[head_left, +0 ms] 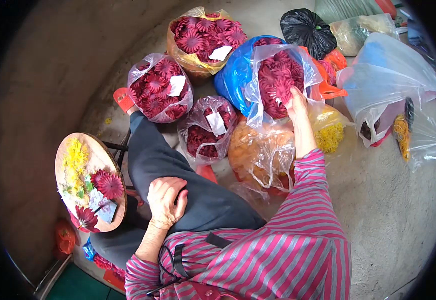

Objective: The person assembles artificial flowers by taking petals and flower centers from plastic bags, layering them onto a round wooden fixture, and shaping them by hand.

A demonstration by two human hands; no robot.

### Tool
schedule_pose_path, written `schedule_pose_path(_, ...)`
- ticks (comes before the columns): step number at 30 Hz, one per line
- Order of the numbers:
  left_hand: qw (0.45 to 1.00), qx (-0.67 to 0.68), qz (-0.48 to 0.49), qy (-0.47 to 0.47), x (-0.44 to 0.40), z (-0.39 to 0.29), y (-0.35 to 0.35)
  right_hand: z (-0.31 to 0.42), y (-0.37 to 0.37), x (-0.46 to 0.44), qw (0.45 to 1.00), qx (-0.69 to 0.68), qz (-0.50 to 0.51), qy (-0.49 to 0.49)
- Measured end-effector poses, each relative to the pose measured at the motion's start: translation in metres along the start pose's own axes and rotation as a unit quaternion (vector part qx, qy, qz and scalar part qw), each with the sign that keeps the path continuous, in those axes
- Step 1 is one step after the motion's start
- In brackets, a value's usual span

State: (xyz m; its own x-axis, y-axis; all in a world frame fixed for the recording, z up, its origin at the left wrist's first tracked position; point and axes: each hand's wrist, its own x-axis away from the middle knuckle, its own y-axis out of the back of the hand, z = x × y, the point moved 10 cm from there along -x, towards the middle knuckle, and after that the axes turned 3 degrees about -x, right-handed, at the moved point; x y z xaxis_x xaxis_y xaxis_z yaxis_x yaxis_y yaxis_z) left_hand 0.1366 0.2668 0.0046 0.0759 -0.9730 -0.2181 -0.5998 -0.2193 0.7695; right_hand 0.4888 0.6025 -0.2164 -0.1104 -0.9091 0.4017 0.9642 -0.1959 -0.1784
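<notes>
My right hand (pixel 296 102) reaches into a clear plastic bag (pixel 312 75) set inside a blue bag (pixel 234 65). Its fingers close on a magenta flower head (pixel 282 91), seemingly artificial, among others of the same kind; part of the grip is hidden. My left hand (pixel 167 201) rests on my thigh with the thumb apart from the bent fingers, holding nothing I can see. Left of my leg, a round board (pixel 64 172) carries yellow flower pieces (pixel 76 157), a magenta flower (pixel 109 185), a darker flower (pixel 85 218) and a light-blue card (pixel 103 206).
Three more bags of magenta flowers (pixel 193 40) (pixel 154 95) (pixel 203 140) stand ahead, with white paper pieces on top. Near my right forearm are an orange-filled bag (pixel 258 145) and yellow flowers (pixel 329 136). A black bag (pixel 308 34) and a large clear bag (pixel 383 70) lie right.
</notes>
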Motion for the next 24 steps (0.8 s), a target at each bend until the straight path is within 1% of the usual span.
schedule_pose_path(3,1.000,0.002,-0.002,-0.001,-0.001,-0.001,0.001,0.005,0.005,0.011,0.996,0.053,-0.072,0.029)
schedule_pose_path(4,1.000,0.002,-0.004,-0.001,-0.001,-0.001,0.002,0.006,0.004,0.013,0.996,0.053,-0.071,0.031)
schedule_pose_path(8,1.000,0.006,-0.006,-0.009,0.000,-0.001,0.001,-0.011,-0.004,0.019,0.994,-0.013,-0.039,-0.103)
schedule_pose_path(9,1.000,0.004,-0.010,-0.009,0.002,-0.001,0.003,-0.012,-0.003,0.018,0.994,-0.013,-0.035,-0.101)
schedule_pose_path(10,1.000,0.005,-0.010,-0.009,0.001,-0.001,0.002,-0.003,-0.002,0.015,0.995,0.084,-0.020,-0.046)
schedule_pose_path(11,1.000,0.006,-0.011,-0.009,0.001,-0.001,0.002,0.004,0.000,0.012,0.984,0.179,-0.005,0.010)
schedule_pose_path(12,1.000,0.005,-0.014,-0.009,0.003,-0.003,0.004,0.011,-0.004,0.013,0.960,0.270,0.011,0.068)
schedule_pose_path(13,1.000,0.006,-0.015,-0.010,0.003,-0.003,0.005,0.016,-0.008,0.012,0.925,0.359,0.025,0.124)
schedule_pose_path(14,1.000,0.005,-0.016,-0.010,0.002,-0.001,0.004,0.017,-0.010,0.014,0.925,0.358,0.026,0.125)
schedule_pose_path(16,1.000,0.006,-0.020,-0.011,0.002,0.000,0.006,0.022,-0.012,0.018,0.969,0.212,0.028,0.123)
schedule_pose_path(18,1.000,0.010,-0.018,-0.013,0.004,-0.001,0.005,0.025,-0.006,0.027,0.991,0.063,0.025,0.115)
schedule_pose_path(19,1.000,0.010,-0.019,-0.014,0.004,-0.002,0.005,0.030,-0.006,0.034,0.991,0.062,0.025,0.117)
schedule_pose_path(21,1.000,0.016,-0.020,-0.011,0.002,-0.002,0.004,0.033,-0.027,0.053,0.988,-0.093,0.113,0.050)
schedule_pose_path(23,1.000,0.021,-0.021,-0.005,0.003,-0.001,0.003,0.044,-0.058,0.084,0.949,-0.243,0.199,-0.021)
schedule_pose_path(24,1.000,0.025,-0.016,-0.001,0.006,0.000,0.004,0.055,-0.077,0.105,0.953,-0.233,0.189,-0.028)
